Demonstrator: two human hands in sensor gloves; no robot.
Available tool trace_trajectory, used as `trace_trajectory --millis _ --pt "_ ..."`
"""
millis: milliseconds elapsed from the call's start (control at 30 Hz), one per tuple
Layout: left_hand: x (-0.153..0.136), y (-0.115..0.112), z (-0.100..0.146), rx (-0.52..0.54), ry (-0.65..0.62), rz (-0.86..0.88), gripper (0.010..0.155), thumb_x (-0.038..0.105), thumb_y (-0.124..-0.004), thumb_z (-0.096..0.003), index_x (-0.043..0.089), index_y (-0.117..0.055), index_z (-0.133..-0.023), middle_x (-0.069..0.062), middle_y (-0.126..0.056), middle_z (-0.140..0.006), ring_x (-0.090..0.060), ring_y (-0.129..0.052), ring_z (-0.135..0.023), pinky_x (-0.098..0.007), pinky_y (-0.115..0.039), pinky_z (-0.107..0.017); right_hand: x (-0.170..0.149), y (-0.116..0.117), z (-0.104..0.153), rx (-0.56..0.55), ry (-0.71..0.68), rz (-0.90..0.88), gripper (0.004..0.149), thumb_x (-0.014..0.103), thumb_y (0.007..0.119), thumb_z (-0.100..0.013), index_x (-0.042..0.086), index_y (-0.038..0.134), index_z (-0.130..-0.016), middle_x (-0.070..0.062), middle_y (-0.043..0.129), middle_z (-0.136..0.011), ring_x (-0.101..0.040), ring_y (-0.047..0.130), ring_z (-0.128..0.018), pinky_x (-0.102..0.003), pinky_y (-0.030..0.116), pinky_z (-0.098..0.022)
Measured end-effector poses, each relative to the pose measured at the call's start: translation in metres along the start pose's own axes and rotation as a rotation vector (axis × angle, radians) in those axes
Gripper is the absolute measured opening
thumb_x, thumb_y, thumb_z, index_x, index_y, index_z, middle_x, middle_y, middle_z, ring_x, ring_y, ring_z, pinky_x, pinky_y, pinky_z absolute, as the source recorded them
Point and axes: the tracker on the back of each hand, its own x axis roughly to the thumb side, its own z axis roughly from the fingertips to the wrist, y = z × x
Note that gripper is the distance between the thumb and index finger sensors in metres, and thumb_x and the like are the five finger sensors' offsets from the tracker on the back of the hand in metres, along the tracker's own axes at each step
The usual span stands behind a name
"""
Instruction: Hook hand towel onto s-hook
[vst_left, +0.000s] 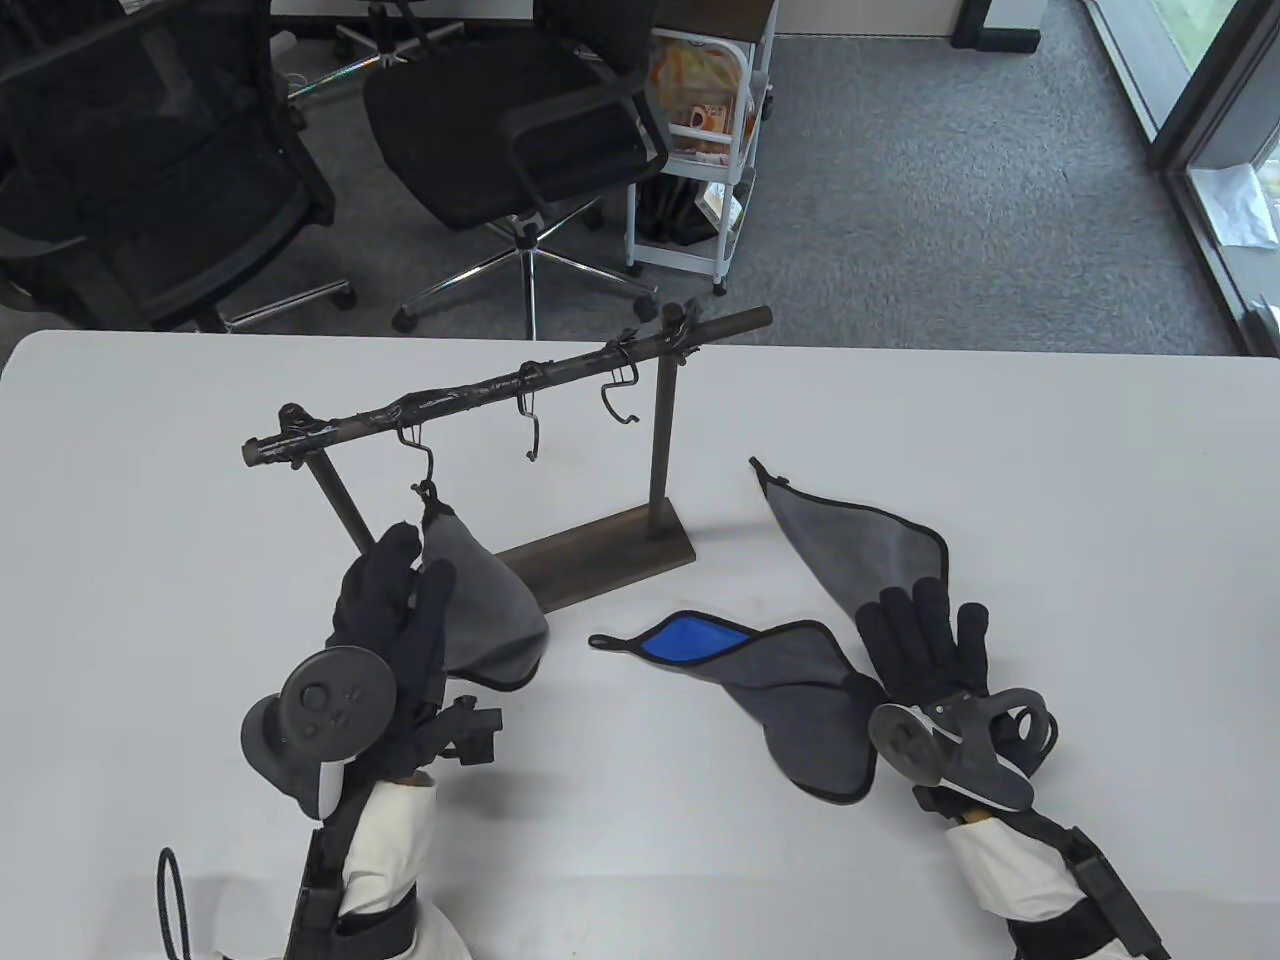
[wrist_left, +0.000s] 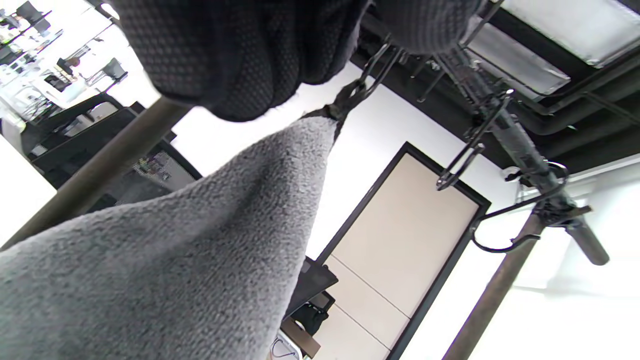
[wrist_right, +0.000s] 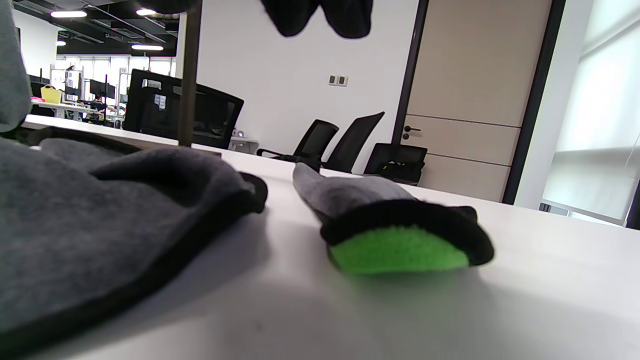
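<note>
A dark rack (vst_left: 610, 555) carries a rod (vst_left: 500, 385) with three S-hooks. A grey hand towel (vst_left: 485, 600) hangs by its loop from the left S-hook (vst_left: 422, 462). My left hand (vst_left: 415, 560) is beside the towel's top, fingers stretched up against its left edge, not clasping it. The left wrist view shows the loop (wrist_left: 350, 95) on that hook (wrist_left: 376, 62) and the towel (wrist_left: 175, 250) below my fingers (wrist_left: 225, 50). My right hand (vst_left: 925, 615) rests flat, fingers spread, on a second grey towel (vst_left: 860, 540) lying on the table.
A third towel (vst_left: 770, 690), grey with a blue inside, lies mid-table. The middle S-hook (vst_left: 532, 425) and right S-hook (vst_left: 615, 395) hang bare. In the right wrist view a folded towel corner shows green (wrist_right: 400, 250). Office chairs and a cart stand beyond the table's far edge.
</note>
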Motion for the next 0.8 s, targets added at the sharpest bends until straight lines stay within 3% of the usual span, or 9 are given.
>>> trace_trajectory --millis 200,567,800 --pt "-0.003 -0.018 0.012 -0.042 -0.025 0.068 0.054 0.046 -0.069 -0.0547 0.014 -0.082 -0.097 -0.015 -0.091 -0.091 -0.027 -0.098 -0.071 -0.030 -0.091 -0.043 0.000 0.001 0.000 0.007 -0.002 0.005 0.067 0.047 0.051 -0.058 0.012 0.037 -0.114 -0.022 0.034 -0.119 -0.045 0.016 -0.106 -0.067 0.014 -0.070" --pt "-0.027 -0.064 0.032 -0.227 0.003 -0.077 0.053 0.044 -0.069 -0.0543 0.014 -0.084 -0.095 -0.016 -0.093 -0.089 -0.028 -0.099 -0.070 -0.031 -0.092 -0.042 0.006 0.007 -0.010 0.070 -0.015 -0.037 0.067 0.046 0.052 -0.058 0.012 0.036 -0.114 -0.021 0.033 -0.119 -0.045 0.015 -0.106 -0.066 0.013 -0.071" --pt "-0.037 -0.079 0.033 -0.288 0.012 -0.160 0.052 0.044 -0.069 -0.0544 0.014 -0.085 -0.094 -0.016 -0.093 -0.089 -0.029 -0.099 -0.069 -0.032 -0.092 -0.042 0.012 -0.011 -0.049 0.055 0.056 -0.056 0.065 0.043 0.057 -0.059 0.013 0.040 -0.114 -0.021 0.040 -0.119 -0.045 0.027 -0.108 -0.064 0.023 -0.077"
